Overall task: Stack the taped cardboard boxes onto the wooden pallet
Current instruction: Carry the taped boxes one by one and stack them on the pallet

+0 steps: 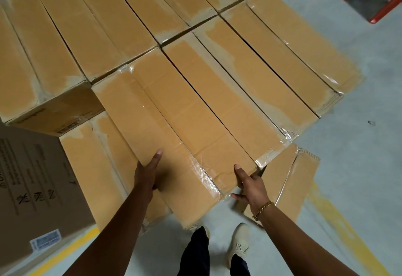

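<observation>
A long taped cardboard box [178,123] lies slanted on top of the stack, its near end sticking out over the floor. My left hand [148,173] grips its left edge, thumb on the top face. My right hand [247,185] holds the near right corner, thumb on top and fingers round the end. Several similar taped boxes [261,75] lie side by side in rows beyond and to the right. Lower boxes [95,167] show under the near end. The wooden pallet is hidden beneath the boxes.
A large printed carton [32,178] stands at the left, with another box [54,110] overhanging it. A red metal rack frame [382,6] is at the top right. Yellow floor lines [339,221] run beside my feet [239,245] on the grey concrete floor.
</observation>
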`<state>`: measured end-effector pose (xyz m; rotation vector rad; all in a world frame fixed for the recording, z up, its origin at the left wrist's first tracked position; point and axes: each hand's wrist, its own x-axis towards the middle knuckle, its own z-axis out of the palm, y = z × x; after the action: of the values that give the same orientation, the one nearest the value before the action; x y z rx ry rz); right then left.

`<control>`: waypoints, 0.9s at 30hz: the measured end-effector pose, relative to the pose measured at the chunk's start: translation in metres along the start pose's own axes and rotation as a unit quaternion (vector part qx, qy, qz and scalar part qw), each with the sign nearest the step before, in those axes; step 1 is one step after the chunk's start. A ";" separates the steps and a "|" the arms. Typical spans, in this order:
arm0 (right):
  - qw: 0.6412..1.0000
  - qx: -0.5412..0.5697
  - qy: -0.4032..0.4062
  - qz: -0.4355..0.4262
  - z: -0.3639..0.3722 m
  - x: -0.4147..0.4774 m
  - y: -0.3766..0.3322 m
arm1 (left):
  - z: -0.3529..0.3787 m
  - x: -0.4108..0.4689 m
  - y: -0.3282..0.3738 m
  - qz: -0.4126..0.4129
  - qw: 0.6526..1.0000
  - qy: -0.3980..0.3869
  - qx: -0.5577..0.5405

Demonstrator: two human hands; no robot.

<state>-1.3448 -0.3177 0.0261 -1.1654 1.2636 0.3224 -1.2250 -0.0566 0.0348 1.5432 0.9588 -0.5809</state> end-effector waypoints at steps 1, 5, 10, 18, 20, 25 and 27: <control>1.000 0.000 0.001 -0.003 0.000 0.000 0.000 | 0.000 0.000 0.000 0.002 1.000 0.000 0.003; 1.000 0.002 -0.003 -0.012 0.000 0.000 0.001 | 0.002 0.002 -0.002 0.023 1.000 0.008 0.016; 1.000 0.001 -0.004 -0.019 0.001 0.002 0.004 | 0.003 0.002 -0.001 0.051 0.999 0.008 0.014; 0.999 -0.001 -0.007 -0.032 0.004 0.006 0.007 | 0.002 0.009 -0.004 0.069 0.997 0.012 0.034; 0.999 -0.006 -0.007 -0.031 0.003 0.005 0.007 | 0.001 0.010 -0.004 0.056 0.998 0.008 0.040; 0.998 -0.044 -0.017 -0.032 -0.009 0.004 0.017 | -0.002 0.010 -0.003 0.071 0.995 0.027 0.067; 0.997 -0.061 -0.032 -0.036 -0.020 0.007 0.027 | 0.001 0.009 -0.002 0.119 0.985 0.072 0.101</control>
<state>-1.3743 -0.3249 0.0092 -1.2915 1.1553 0.3845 -1.2214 -0.0555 0.0266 1.8725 0.8263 -0.4096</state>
